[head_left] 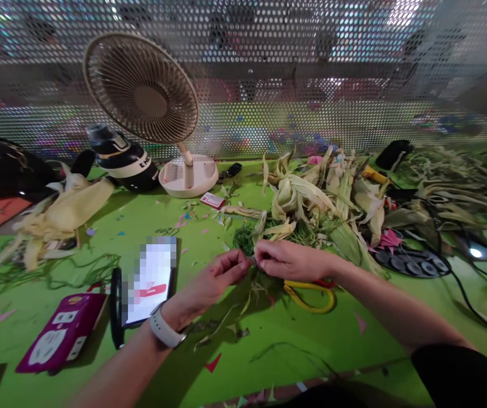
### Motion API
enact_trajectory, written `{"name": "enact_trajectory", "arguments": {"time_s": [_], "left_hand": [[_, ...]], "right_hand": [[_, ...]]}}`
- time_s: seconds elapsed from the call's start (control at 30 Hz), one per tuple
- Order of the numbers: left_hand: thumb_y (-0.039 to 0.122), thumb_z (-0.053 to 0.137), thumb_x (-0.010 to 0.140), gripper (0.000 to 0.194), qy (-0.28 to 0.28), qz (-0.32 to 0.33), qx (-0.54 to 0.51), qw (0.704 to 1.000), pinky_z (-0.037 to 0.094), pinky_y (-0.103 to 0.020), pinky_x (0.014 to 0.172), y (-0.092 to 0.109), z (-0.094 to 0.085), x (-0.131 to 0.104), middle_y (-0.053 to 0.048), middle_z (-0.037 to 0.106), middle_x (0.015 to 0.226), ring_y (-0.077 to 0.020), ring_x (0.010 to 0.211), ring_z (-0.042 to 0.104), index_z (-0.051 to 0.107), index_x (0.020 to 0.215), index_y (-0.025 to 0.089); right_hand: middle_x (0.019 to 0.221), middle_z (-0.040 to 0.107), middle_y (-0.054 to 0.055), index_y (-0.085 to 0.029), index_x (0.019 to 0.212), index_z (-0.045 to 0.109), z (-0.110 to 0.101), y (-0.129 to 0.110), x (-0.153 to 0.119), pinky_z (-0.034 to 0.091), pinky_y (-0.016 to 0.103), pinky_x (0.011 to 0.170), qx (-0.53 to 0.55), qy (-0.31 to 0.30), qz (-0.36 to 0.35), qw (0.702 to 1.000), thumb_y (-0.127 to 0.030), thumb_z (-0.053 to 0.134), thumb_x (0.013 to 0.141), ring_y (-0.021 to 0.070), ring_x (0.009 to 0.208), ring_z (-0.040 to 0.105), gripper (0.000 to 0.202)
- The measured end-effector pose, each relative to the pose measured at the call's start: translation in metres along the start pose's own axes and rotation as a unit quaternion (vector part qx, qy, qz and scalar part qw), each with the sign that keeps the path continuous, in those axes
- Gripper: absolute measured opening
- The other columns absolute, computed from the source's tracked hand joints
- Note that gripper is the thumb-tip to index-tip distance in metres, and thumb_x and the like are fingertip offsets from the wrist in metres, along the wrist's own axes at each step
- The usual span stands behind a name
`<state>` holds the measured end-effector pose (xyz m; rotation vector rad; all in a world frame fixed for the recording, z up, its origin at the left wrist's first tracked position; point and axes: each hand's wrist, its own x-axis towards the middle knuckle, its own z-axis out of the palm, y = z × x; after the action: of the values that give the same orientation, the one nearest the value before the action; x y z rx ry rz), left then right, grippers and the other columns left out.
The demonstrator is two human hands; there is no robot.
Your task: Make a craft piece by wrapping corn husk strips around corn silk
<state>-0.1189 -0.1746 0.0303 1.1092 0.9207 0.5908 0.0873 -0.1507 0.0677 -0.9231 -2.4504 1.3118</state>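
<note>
Both hands meet near the middle of the green table (184,362), fingertips nearly touching. My left hand (213,289), with a pale watch (165,327) on the wrist, pinches something too small to make out. My right hand (286,259) is closed beside it, its fingers curled over something hidden. Green stringy fibres (246,238) lie just behind and under the fingers. Dried corn husks (298,195) are heaped behind my right hand. Yellow-handled scissors (311,303) rest below my right forearm.
A fan (150,102) and a black bottle (128,164) stand at the back left. A phone (152,277) and a purple packet (63,331) lie at left. More husks (63,215) lie farther left. Right are a black palette (413,263), a cable and a lit lamp (475,253).
</note>
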Motion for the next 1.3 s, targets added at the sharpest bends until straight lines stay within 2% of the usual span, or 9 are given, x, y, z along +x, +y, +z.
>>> {"name": "enact_trajectory", "arguments": {"time_s": [0.43, 0.6, 0.77, 0.87, 1.0, 1.07, 1.13, 1.23, 1.3], "left_hand": [[0.037, 0.073, 0.071, 0.029, 0.056, 0.013, -0.143, 0.988, 0.027, -0.018, 0.051, 0.0, 0.004, 0.005, 0.005, 0.041, 0.061, -0.0063, 0.056, 0.034, 0.054, 0.069, 0.016], [0.034, 0.073, 0.073, 0.028, 0.069, 0.047, -0.171, 0.982, 0.024, -0.018, 0.048, 0.0, 0.001, 0.008, 0.005, 0.041, 0.059, -0.0055, 0.052, 0.033, 0.053, 0.068, 0.016], [0.034, 0.072, 0.073, 0.028, 0.073, 0.053, -0.184, 0.979, 0.026, -0.018, 0.049, 0.001, 0.003, 0.008, 0.005, 0.042, 0.059, -0.0049, 0.052, 0.034, 0.053, 0.068, 0.015], [0.034, 0.073, 0.073, 0.03, 0.077, 0.065, -0.194, 0.976, 0.026, -0.018, 0.049, 0.001, 0.002, 0.009, 0.005, 0.042, 0.06, -0.0049, 0.053, 0.034, 0.051, 0.066, 0.015], [0.034, 0.074, 0.072, 0.029, 0.081, 0.066, -0.2, 0.974, 0.028, -0.018, 0.051, -0.001, 0.003, 0.01, 0.005, 0.043, 0.062, -0.0052, 0.055, 0.036, 0.052, 0.068, 0.015], [0.036, 0.074, 0.072, 0.03, 0.078, 0.054, -0.192, 0.977, 0.028, -0.019, 0.051, -0.003, 0.004, 0.011, 0.005, 0.043, 0.063, -0.0057, 0.056, 0.036, 0.052, 0.069, 0.015], [0.04, 0.072, 0.072, 0.033, 0.072, 0.046, -0.173, 0.981, 0.027, -0.02, 0.051, -0.005, 0.005, 0.011, 0.004, 0.043, 0.064, -0.0062, 0.055, 0.035, 0.051, 0.07, 0.016], [0.045, 0.067, 0.075, 0.034, 0.063, 0.056, -0.114, 0.99, 0.025, -0.021, 0.05, -0.007, 0.005, 0.011, 0.004, 0.041, 0.063, -0.007, 0.055, 0.033, 0.049, 0.072, 0.017], [0.046, 0.062, 0.079, 0.032, 0.061, 0.068, -0.042, 0.995, 0.024, -0.022, 0.051, -0.008, 0.004, 0.01, 0.005, 0.038, 0.062, -0.0078, 0.055, 0.031, 0.049, 0.073, 0.017]], "right_hand": [[0.073, 0.052, -0.003, -0.018, 0.094, 0.047, 0.014, 0.014, 0.008, 0.042, 0.021, 0.055, 0.146, 0.08, 0.003, 0.986, -0.033, 0.045, 0.093, 0.0091, 0.06, 0.054, 0.014], [0.067, 0.053, -0.003, -0.018, 0.091, 0.052, 0.001, 0.012, 0.002, 0.038, 0.022, 0.058, -0.026, 0.13, 0.01, 0.991, -0.029, 0.049, 0.092, 0.0104, 0.06, 0.05, 0.012], [0.073, 0.056, 0.002, -0.015, 0.089, 0.055, -0.001, 0.007, -0.005, 0.037, 0.027, 0.062, -0.227, 0.101, 0.003, 0.969, -0.022, 0.05, 0.091, 0.0141, 0.065, 0.05, 0.008], [0.077, 0.055, 0.004, -0.015, 0.081, 0.057, -0.004, 0.004, -0.01, 0.038, 0.028, 0.063, -0.275, 0.094, -0.022, 0.957, -0.02, 0.046, 0.093, 0.0152, 0.069, 0.05, 0.017], [0.086, 0.055, 0.005, -0.016, 0.08, 0.057, -0.012, 0.003, -0.01, 0.042, 0.029, 0.072, -0.152, 0.119, -0.061, 0.979, -0.026, 0.051, 0.091, 0.0148, 0.079, 0.052, 0.015], [0.095, 0.057, 0.006, -0.016, 0.078, 0.053, -0.011, 0.005, -0.008, 0.044, 0.027, 0.072, -0.009, 0.114, -0.058, 0.992, -0.03, 0.053, 0.09, 0.0131, 0.08, 0.055, 0.018], [0.103, 0.058, 0.007, -0.017, 0.08, 0.048, -0.006, 0.008, -0.004, 0.044, 0.023, 0.059, 0.161, 0.082, -0.035, 0.983, -0.035, 0.049, 0.092, 0.0093, 0.069, 0.057, 0.022], [0.089, 0.061, 0.003, -0.019, 0.083, 0.041, 0.003, 0.013, 0.001, 0.033, 0.019, 0.042, 0.318, 0.016, 0.005, 0.948, -0.042, 0.044, 0.094, 0.0062, 0.051, 0.053, 0.026], [0.074, 0.058, -0.001, -0.019, 0.082, 0.041, 0.007, 0.015, 0.003, 0.032, 0.018, 0.042, 0.298, 0.004, 0.022, 0.954, -0.043, 0.046, 0.092, 0.0064, 0.049, 0.05, 0.027]]}}
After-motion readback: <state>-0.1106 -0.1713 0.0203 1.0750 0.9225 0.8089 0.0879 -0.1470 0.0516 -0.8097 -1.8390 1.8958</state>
